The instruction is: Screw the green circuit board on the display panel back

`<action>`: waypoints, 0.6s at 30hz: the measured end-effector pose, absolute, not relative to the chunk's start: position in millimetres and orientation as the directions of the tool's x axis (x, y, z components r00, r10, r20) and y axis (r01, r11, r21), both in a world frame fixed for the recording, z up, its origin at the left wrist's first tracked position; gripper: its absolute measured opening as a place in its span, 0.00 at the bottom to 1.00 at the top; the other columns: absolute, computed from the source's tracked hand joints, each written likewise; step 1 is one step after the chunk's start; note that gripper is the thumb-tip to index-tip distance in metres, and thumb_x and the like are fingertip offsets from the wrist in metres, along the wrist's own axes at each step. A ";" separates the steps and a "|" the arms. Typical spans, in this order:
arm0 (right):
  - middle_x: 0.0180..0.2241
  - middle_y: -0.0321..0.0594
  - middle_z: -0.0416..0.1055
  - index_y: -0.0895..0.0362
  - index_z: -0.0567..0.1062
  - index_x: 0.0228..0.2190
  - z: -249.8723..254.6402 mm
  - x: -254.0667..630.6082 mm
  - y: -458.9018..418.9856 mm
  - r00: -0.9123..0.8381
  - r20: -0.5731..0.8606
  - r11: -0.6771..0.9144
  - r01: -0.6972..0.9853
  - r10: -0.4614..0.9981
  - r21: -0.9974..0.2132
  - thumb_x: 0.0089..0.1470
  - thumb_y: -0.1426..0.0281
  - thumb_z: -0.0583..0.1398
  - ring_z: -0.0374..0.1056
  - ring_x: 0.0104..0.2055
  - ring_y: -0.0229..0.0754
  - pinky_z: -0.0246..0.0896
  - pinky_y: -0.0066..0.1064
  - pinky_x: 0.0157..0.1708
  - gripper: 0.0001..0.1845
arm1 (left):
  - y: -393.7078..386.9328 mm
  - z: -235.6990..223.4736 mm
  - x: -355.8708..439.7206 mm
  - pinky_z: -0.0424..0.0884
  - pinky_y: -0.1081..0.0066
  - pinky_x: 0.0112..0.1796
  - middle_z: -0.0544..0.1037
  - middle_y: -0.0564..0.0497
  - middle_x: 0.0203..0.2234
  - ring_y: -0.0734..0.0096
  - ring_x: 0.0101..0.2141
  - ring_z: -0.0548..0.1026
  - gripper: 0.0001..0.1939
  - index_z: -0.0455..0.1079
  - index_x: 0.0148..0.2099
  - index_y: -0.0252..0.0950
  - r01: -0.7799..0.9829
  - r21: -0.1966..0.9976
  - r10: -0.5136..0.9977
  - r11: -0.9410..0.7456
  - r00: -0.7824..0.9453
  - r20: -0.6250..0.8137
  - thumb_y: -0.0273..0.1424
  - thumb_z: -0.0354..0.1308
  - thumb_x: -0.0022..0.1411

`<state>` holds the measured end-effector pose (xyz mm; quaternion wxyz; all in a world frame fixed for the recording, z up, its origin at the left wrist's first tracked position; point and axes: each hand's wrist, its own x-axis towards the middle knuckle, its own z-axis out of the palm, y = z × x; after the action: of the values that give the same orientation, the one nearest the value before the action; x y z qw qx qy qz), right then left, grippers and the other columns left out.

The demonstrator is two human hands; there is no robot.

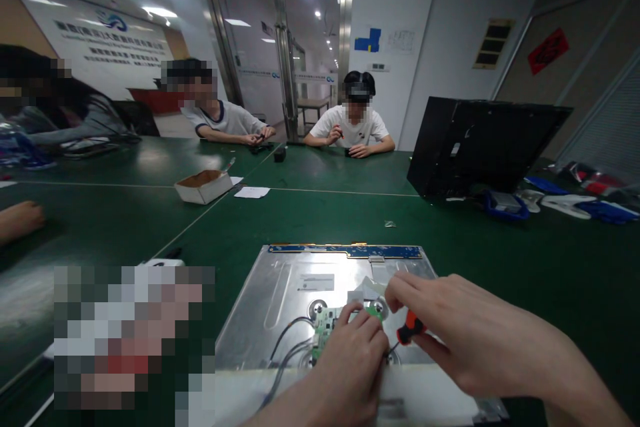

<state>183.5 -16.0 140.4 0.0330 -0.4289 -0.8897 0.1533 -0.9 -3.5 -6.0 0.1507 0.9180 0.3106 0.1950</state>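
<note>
A metal-backed display panel (285, 280) lies in front of me, with a blue circuit strip (385, 252) along its far edge. My left hand (357, 347) bends over a small green circuit board (325, 321) on the panel, its fingers held close together against the board. In my right hand (450, 323) is a screwdriver (411, 329) with an orange and black handle. Its thin shaft slants down toward the board's right side, near a round metal fitting; the tip is hidden by my left hand. Dark cables (287, 350) run from the board's left side.
A black monitor housing (480, 147) stands at the right, with blue-and-white gloves (585, 205) beside it. An open cardboard box (204, 187) and white paper (253, 192) lie farther left. Several people sit around the green table (320, 220). A blurred patch covers the lower left.
</note>
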 end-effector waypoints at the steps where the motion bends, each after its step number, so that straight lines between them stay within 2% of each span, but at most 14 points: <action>1: 0.37 0.33 0.70 0.51 0.64 0.40 139.0 184.6 -15.1 -0.620 -0.079 0.575 0.762 0.781 -0.298 0.50 0.77 0.59 0.65 0.32 0.40 0.49 0.30 0.27 0.15 | -4.0 -6.0 -1.1 0.51 0.55 0.55 0.74 0.48 0.37 0.59 0.41 0.69 0.12 0.66 0.40 0.37 0.514 0.396 0.630 -0.761 0.730 0.263 0.26 0.56 0.50; 11: 0.28 0.32 0.71 0.52 0.67 0.36 134.6 180.3 -5.0 -0.505 -0.053 0.484 0.847 0.861 -0.220 0.56 0.71 0.59 0.68 0.28 0.41 0.46 0.30 0.23 0.05 | -4.0 -4.6 -3.1 0.52 0.54 0.55 0.73 0.48 0.37 0.58 0.41 0.69 0.09 0.65 0.36 0.38 0.525 0.369 0.620 -0.767 0.756 0.211 0.28 0.57 0.50; 14: 0.32 0.33 0.71 0.52 0.67 0.36 134.5 178.9 -7.4 -0.530 -0.041 0.511 0.833 0.847 -0.214 0.56 0.71 0.58 0.68 0.30 0.42 0.47 0.30 0.25 0.04 | -3.4 -3.4 -2.9 0.53 0.54 0.55 0.74 0.47 0.39 0.58 0.42 0.69 0.10 0.66 0.38 0.37 0.522 0.372 0.616 -0.767 0.762 0.201 0.28 0.58 0.50; 18: 0.38 0.35 0.70 0.51 0.65 0.41 131.3 181.3 -13.1 -0.584 -0.015 0.561 0.787 0.812 -0.256 0.53 0.74 0.58 0.66 0.32 0.41 0.48 0.30 0.25 0.12 | -3.3 -5.8 -2.1 0.53 0.53 0.55 0.74 0.46 0.39 0.57 0.42 0.69 0.13 0.66 0.41 0.37 0.523 0.381 0.624 -0.763 0.749 0.221 0.28 0.58 0.50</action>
<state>181.3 -13.1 131.3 0.0524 -0.4532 -0.8820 0.1183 -2.1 -3.3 -5.8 0.1489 0.9233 0.3107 0.1700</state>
